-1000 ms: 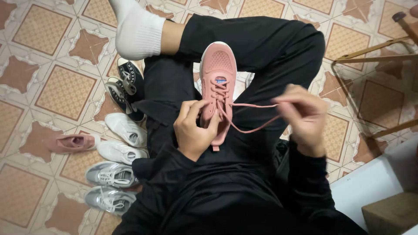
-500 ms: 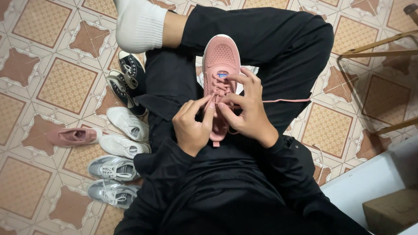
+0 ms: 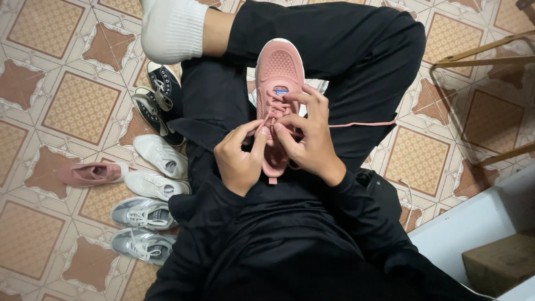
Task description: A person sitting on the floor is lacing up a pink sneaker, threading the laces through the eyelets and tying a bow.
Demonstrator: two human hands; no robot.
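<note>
A patterned tile floor (image 3: 72, 106) fills the view, and a person in black trousers (image 3: 345, 44) and a white sock (image 3: 173, 28) sits on it, with a row of shoes beside the left leg: two black sneakers (image 3: 159, 103), two white sneakers (image 3: 159, 167), two grey sneakers (image 3: 142, 228) and one pink shoe (image 3: 89, 174) lying apart. A pink sneaker (image 3: 278, 72) rests on the lap with the toe pointing away. The left hand (image 3: 239, 159) pinches its lacing near the middle with thumb and forefinger closed, and the right hand (image 3: 309, 139) grasps the pink shoelace (image 3: 362, 124), whose free end runs out over the right thigh.
</note>
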